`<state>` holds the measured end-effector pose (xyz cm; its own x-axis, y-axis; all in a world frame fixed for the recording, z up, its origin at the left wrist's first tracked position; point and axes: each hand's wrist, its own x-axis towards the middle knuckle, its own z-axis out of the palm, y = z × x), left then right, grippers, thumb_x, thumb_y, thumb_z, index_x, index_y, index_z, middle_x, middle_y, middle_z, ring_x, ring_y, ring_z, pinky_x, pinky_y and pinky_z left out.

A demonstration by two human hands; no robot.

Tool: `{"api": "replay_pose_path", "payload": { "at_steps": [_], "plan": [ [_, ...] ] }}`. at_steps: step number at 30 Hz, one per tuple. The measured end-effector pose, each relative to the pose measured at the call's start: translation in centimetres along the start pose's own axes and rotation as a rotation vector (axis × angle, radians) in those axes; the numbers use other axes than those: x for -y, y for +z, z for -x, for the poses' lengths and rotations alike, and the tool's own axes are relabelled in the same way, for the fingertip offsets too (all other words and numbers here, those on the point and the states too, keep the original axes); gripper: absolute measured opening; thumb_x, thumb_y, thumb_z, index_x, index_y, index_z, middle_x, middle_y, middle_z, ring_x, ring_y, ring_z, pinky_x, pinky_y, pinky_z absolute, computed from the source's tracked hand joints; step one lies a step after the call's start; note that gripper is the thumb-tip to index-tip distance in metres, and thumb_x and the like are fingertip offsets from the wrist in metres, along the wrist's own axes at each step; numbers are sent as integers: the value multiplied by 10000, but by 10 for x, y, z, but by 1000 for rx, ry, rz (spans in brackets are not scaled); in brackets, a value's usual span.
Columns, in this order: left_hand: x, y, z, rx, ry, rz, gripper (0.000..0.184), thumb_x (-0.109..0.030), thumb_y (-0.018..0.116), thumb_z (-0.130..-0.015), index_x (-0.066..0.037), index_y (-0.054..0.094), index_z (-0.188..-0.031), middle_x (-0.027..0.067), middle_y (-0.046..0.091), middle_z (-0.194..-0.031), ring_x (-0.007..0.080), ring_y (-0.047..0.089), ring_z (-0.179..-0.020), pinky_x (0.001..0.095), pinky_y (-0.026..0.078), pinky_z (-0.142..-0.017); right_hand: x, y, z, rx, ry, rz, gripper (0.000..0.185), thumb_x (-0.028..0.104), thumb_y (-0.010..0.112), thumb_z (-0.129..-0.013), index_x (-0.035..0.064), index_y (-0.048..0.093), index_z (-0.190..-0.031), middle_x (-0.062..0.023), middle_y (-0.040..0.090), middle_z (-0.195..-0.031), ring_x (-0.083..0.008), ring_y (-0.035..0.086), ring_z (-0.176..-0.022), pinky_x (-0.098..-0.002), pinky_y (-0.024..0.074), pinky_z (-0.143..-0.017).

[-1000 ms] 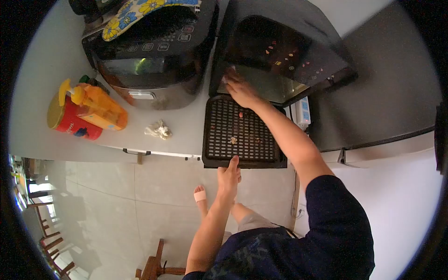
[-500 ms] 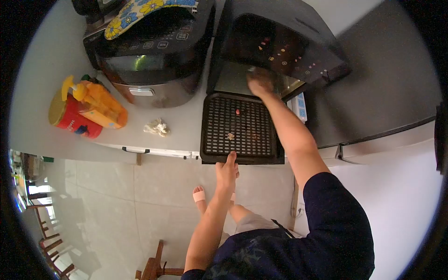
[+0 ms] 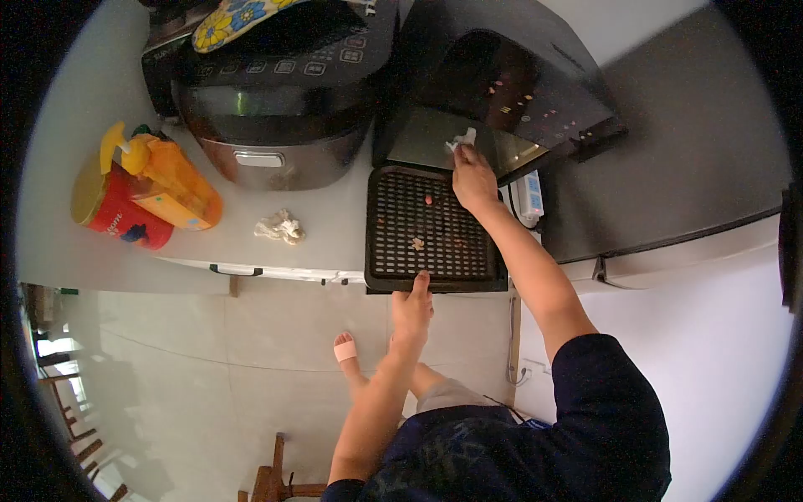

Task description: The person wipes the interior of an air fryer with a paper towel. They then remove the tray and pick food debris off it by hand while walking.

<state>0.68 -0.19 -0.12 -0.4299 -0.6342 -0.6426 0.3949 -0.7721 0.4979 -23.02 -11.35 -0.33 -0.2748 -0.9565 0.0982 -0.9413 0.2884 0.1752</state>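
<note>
My left hand (image 3: 412, 313) grips the front rim of a black perforated tray (image 3: 393, 266), thumb on top and fingers underneath. A small reddish bit (image 3: 429, 200) and a pale crumb (image 3: 417, 244) lie on its grid. In my right hand (image 3: 473, 179) a crumpled white tissue (image 3: 462, 140) is pinched, above the tray's back right corner. The tissue is in front of the lower front of a black countertop oven (image 3: 510, 92) with lit touch symbols. Whether the tissue touches the oven cannot be made out.
A rice cooker (image 3: 276, 125) with a flowered mitt (image 3: 238, 21) on top stands left of the oven. Further left are an orange pump bottle (image 3: 176, 188) and a red can (image 3: 117, 213). A crumpled whitish cloth (image 3: 281, 227) lies on the counter. A power strip (image 3: 529, 197) is right of the tray.
My right hand has drawn back slightly from the oven's front, and the tissue in it shows clearly now. My left hand keeps its hold on the tray's rim. The view has shifted a little.
</note>
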Motion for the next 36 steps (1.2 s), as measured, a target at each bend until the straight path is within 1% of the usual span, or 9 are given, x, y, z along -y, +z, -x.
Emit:
{"api": "replay_pose_path", "payload": {
  "at_steps": [3, 5, 8, 13, 19, 22, 25, 29, 36],
  "plan": [
    [0, 2, 1, -9, -5, 11, 354, -256, 581, -830, -164, 355, -573, -81, 295, -485, 43, 223, -402, 236, 172, -385, 3, -7, -19, -47, 4, -1, 374, 183, 354, -895, 15, 440, -1218, -164, 344, -1313, -336, 411, -1138, -417, 363, -955],
    [0, 2, -2, -16, 7, 16, 348, -252, 578, -832, -163, 361, -576, -84, 295, -487, 40, 227, -404, 234, 172, -386, 4, -21, -53, 415, -58, 453, 393, 210, 344, -900, 10, 427, -1228, -173, 375, -1296, -340, 396, -1162, -425, 354, -961],
    [10, -4, -2, -19, -37, 34, 318, -250, 578, -837, -159, 391, -597, -87, 302, -495, 37, 242, -409, 230, 176, -385, -29, 11, -109, 145, 368, -119, 394, 253, 339, -895, 8, 493, -1163, -186, 448, -1231, -329, 422, -1143, -437, 356, -947],
    [5, 2, -1, -54, 3, 51, 308, -244, 578, -841, -152, 415, -597, -85, 305, -495, 34, 254, -408, 224, 177, -384, -72, 159, -191, -406, -5, -105, 408, 251, 373, -879, 52, 443, -1227, -184, 497, -1185, -322, 486, -1083, -465, 387, -904],
    [3, 2, 0, -63, -37, -26, 328, -242, 590, -825, -156, 381, -587, -73, 292, -487, 52, 228, -414, 240, 177, -382, 5, -41, -39, 345, 140, 93, 361, 218, 356, -862, -5, 639, -883, -205, 602, -966, -333, 571, -922, -432, 460, -782],
    [2, 4, 1, -68, 1, -34, 350, -226, 587, -816, -162, 335, -581, -67, 294, -485, 52, 234, -414, 245, 180, -386, 21, -49, 9, 316, 352, 22, 420, 283, 330, -881, -9, 596, -1026, -222, 430, -1240, -325, 455, -1117, -386, 407, -919],
    [7, 1, -5, -60, 5, 1, 397, -218, 620, -792, -176, 316, -541, -71, 291, -472, 50, 225, -396, 245, 159, -374, -3, 42, 25, -432, 246, 118, 413, 294, 339, -890, 6, 601, -1027, -196, 481, -1192, -311, 493, -1067, -439, 425, -870],
    [4, 3, -5, -50, 33, 9, 421, -211, 622, -792, -184, 298, -524, -72, 289, -468, 49, 211, -390, 242, 147, -371, 2, -7, -5, -92, -8, 423, 411, 286, 342, -883, -8, 595, -1018, -197, 489, -1186, -314, 479, -1085, -424, 408, -899],
    [11, 3, -6, -59, 82, -5, 389, -205, 603, -814, -189, 319, -549, -82, 305, -465, 31, 233, -393, 227, 165, -372, 28, -17, -9, 76, -18, -207, 552, 355, 297, -905, -32, 288, -1297, -202, 215, -1384, -318, 173, -1302, -383, 181, -1066]
  ]
}}
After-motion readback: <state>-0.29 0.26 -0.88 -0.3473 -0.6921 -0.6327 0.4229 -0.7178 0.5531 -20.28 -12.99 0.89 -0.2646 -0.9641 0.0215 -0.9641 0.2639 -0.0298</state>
